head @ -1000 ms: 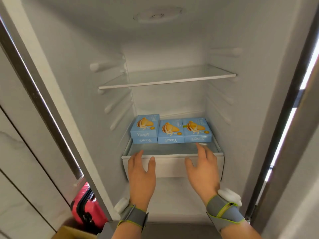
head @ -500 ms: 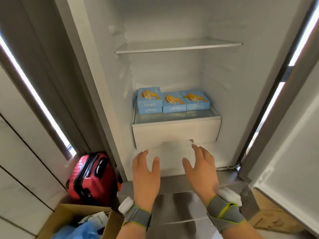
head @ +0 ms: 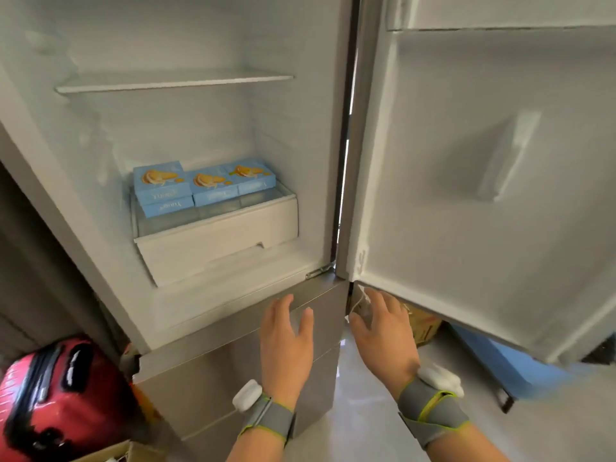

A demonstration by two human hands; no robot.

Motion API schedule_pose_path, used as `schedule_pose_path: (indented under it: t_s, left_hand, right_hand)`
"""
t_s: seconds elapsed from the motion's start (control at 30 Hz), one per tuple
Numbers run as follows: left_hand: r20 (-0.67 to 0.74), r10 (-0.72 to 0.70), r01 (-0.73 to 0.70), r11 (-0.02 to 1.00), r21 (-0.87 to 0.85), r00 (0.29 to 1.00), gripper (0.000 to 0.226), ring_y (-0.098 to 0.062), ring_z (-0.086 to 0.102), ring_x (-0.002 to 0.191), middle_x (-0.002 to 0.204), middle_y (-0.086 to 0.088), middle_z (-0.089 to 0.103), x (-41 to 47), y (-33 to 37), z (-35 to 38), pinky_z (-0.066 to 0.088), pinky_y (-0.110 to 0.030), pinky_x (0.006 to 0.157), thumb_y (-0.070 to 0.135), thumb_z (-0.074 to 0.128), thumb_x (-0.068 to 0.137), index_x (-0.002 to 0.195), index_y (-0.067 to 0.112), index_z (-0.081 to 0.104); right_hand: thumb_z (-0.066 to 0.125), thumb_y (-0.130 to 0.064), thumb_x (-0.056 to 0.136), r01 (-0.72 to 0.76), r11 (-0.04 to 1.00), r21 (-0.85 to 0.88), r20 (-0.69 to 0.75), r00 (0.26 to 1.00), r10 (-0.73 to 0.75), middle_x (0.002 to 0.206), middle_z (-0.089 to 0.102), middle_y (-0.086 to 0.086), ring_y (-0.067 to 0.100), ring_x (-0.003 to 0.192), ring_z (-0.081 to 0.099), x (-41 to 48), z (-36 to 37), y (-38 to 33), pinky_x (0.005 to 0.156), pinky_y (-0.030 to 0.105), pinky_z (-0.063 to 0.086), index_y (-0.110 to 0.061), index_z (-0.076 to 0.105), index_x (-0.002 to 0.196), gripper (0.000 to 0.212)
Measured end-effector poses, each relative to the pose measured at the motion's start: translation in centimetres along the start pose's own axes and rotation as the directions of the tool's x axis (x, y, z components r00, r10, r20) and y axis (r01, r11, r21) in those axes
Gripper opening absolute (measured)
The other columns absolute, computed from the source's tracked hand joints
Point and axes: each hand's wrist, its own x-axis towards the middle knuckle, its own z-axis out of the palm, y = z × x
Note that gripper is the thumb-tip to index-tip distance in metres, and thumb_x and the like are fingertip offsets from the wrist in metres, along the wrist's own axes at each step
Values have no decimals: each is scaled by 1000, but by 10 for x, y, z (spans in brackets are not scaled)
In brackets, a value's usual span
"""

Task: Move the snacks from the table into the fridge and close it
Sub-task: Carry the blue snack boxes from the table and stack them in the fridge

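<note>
Blue boxes [head: 203, 185] inside fridge [head: 83, 155]; left hand [head: 286, 341], right hand [head: 383, 335] spread, empty; stiff door [head: 483, 228] probably swings light, push its free edge.

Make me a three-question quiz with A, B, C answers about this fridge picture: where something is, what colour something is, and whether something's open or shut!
1. Where are the blue snack boxes? A. on the top shelf B. on the clear shelf over the white drawer C. on the floor
2. What colour is the suitcase? A. red B. green C. yellow
3. How is the fridge door? A. shut B. open C. taken off
Answers: 1 B, they sit just above the drawer. 2 A, its shell is red. 3 B, it stands swung wide, inside showing.
</note>
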Motion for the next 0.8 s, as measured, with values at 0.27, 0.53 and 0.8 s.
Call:
schedule_pose_path:
  t_s: [0.27,0.53,0.8]
  left_hand:
    - [178,137,-133,991,-36,974,47,-19,45,137,144,-1,50,-63,79,82,32,-24,107,37,60,101,143,18,54]
    - [436,363,-358,929,-96,824,47,-20,46,138,144,-1,51,-217,183,212,36,-35,117,38,63,99,141,18,58]
    - [659,480,-512,843,-165,579,50,-19,38,145,151,0,44,-347,260,303,31,-34,120,41,59,101,145,18,54]
  right_hand:
    - [52,-45,93,-126,991,42,-157,979,131,150,50,9,35,135,44,-45,-94,92,110,43,40,-20,48,150,63]
    - [63,-35,95,-325,941,94,-340,878,337,143,55,9,36,130,46,-138,-234,244,104,47,43,-18,52,146,55]
    - [57,-42,96,-512,841,176,-438,725,532,148,51,5,33,135,44,-237,-326,367,110,44,39,-21,48,149,58]
